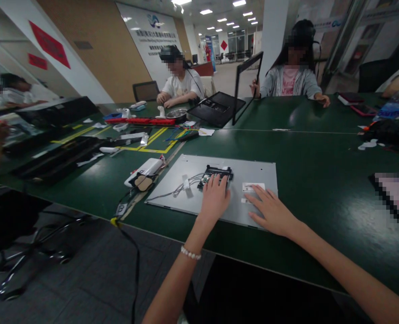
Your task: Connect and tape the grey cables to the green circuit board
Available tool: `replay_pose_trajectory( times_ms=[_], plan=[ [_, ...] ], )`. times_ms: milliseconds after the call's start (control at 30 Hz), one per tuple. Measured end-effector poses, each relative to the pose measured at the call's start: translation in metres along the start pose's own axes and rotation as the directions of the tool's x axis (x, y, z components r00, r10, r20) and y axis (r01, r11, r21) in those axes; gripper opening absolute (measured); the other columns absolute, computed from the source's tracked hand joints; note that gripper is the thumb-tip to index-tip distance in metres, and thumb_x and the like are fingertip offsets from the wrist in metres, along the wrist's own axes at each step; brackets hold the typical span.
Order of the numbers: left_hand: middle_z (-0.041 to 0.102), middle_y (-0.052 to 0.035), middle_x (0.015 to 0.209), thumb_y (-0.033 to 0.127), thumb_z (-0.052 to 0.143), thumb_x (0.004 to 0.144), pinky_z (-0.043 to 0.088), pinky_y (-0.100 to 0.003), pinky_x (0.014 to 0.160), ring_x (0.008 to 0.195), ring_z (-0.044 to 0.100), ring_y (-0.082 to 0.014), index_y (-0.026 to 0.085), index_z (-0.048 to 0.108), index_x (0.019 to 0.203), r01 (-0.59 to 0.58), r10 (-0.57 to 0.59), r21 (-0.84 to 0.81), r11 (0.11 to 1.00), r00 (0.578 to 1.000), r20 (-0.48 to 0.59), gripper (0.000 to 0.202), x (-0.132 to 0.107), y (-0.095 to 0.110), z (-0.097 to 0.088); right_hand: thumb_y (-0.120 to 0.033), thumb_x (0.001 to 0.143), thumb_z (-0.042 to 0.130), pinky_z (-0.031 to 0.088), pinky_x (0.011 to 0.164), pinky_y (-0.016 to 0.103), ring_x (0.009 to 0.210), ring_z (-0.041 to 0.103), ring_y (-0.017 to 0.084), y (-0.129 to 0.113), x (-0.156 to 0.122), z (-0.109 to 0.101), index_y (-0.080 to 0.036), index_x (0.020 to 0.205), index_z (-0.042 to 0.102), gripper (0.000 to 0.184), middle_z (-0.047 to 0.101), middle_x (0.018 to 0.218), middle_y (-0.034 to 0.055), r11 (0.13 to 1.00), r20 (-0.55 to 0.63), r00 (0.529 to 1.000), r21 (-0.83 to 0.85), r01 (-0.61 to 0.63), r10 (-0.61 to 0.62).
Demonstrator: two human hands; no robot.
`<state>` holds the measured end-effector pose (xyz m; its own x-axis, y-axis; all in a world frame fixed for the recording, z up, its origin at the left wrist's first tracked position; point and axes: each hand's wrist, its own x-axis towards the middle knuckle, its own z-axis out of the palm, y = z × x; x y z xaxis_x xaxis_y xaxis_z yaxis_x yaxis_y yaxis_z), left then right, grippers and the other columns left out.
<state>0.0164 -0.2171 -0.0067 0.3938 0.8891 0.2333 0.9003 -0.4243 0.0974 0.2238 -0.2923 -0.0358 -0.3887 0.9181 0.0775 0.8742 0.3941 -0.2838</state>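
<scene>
A flat silver metal panel [233, 211] lies on the green table in front of me. On its upper middle sits a black frame with a small circuit board [206, 176], and thin grey cables [182, 189] run from it to the left, partly under a piece of clear tape. My left hand [216, 195] rests over the lower right of this board with fingers stretched out, hiding part of it. Farther right, my right hand [270, 211] is spread flat on the panel, its fingertips beside a white label [253, 186]. Neither hand grips anything.
A white power-strip-like device [145, 173] with a black cable stands left of the panel. Loose parts and a red strip [140, 121] lie behind it. Across the table a person holds up a black frame [235, 94]; a black panel [216, 109] lies nearby. A phone [396, 193] is at right.
</scene>
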Motion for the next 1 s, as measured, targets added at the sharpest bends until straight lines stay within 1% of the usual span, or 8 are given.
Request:
replay_pose_trajectory(
  times_ms=[100,233,433,533,600,733,867,1000],
  plan=[
    [0.049,-0.0134,0.145,0.026,0.047,0.094,0.034,-0.048,0.111,0.137,0.041,-0.0308,0.018,0.049,0.137,-0.006,0.002,0.051,0.999,0.997,0.071,0.044,0.016,-0.019,0.01,-0.05,0.098,0.038,0.018,0.119,0.051,0.149,0.017,0.03,-0.001,0.001,-0.001,-0.022,0.15,0.039,0.059,0.023,0.161,0.0127,1.0,0.004,1.0,0.022,-0.006,0.006],
    [0.05,-0.0124,0.143,0.025,0.045,0.094,0.035,-0.046,0.11,0.134,0.043,-0.0301,0.02,0.05,0.138,0.012,-0.02,0.093,0.996,0.996,0.084,0.044,0.032,-0.035,0.02,-0.051,0.098,0.037,0.017,0.119,0.05,0.149,0.017,0.029,0.001,0.0,-0.001,-0.021,0.15,0.039,0.06,0.023,0.162,0.0121,0.999,0.001,1.0,0.032,-0.016,0.016],
    [0.057,-0.0126,0.135,0.026,0.045,0.094,0.041,-0.048,0.102,0.127,0.049,-0.0303,0.019,0.054,0.132,0.008,-0.016,0.084,0.996,0.995,0.094,0.04,0.049,-0.046,0.012,-0.051,0.098,0.038,0.018,0.119,0.05,0.149,0.018,0.029,0.003,0.001,0.002,-0.023,0.15,0.04,0.059,0.023,0.162,0.011,0.999,-0.001,1.0,0.039,-0.023,0.023],
    [0.062,-0.013,0.128,0.027,0.042,0.096,0.042,-0.043,0.102,0.123,0.054,-0.0276,0.017,0.058,0.126,0.009,-0.012,0.051,0.999,0.999,0.052,0.035,0.062,-0.05,0.008,-0.052,0.098,0.037,0.017,0.119,0.05,0.149,0.017,0.029,0.005,0.002,0.003,-0.023,0.15,0.039,0.06,0.022,0.162,0.0112,0.999,0.006,1.0,0.05,-0.02,0.019],
    [0.062,-0.014,0.129,0.027,0.04,0.097,0.039,-0.04,0.106,0.125,0.052,-0.0258,0.015,0.057,0.125,-0.005,0.004,0.045,0.999,1.0,0.027,0.035,0.072,-0.053,0.009,-0.053,0.098,0.037,0.016,0.119,0.05,0.149,0.017,0.028,0.005,0.002,0.003,-0.024,0.151,0.037,0.06,0.021,0.162,0.011,0.998,0.009,1.0,0.058,-0.022,0.022],
    [0.053,-0.015,0.142,0.029,0.04,0.097,0.033,-0.037,0.111,0.134,0.046,-0.0244,0.012,0.051,0.133,-0.085,0.079,0.039,0.996,0.986,0.145,0.041,0.089,-0.06,0.02,-0.053,0.098,0.037,0.016,0.119,0.051,0.149,0.017,0.028,0.005,0.002,0.001,-0.025,0.151,0.037,0.06,0.02,0.163,0.0103,0.997,0.011,1.0,0.069,-0.028,0.027],
    [0.046,-0.0152,0.148,0.034,0.036,0.098,0.031,-0.038,0.112,0.139,0.04,-0.0251,0.012,0.046,0.139,-0.067,0.057,0.039,0.997,0.972,0.227,0.047,0.1,-0.066,0.03,-0.051,0.098,0.038,0.015,0.12,0.05,0.149,0.016,0.028,0.004,0.003,-0.001,-0.024,0.149,0.039,0.059,0.022,0.162,0.0109,0.997,0.012,1.0,0.072,-0.026,0.025],
    [0.053,-0.0167,0.141,0.043,0.034,0.098,0.033,-0.042,0.109,0.134,0.045,-0.028,0.013,0.05,0.134,-0.038,0.025,0.048,0.998,0.967,0.253,0.049,0.114,-0.07,0.028,-0.052,0.098,0.037,0.016,0.119,0.051,0.149,0.016,0.028,0.004,0.004,-0.001,-0.024,0.149,0.039,0.059,0.022,0.162,0.0108,0.997,0.017,0.999,0.07,-0.029,0.028]
  ],
)
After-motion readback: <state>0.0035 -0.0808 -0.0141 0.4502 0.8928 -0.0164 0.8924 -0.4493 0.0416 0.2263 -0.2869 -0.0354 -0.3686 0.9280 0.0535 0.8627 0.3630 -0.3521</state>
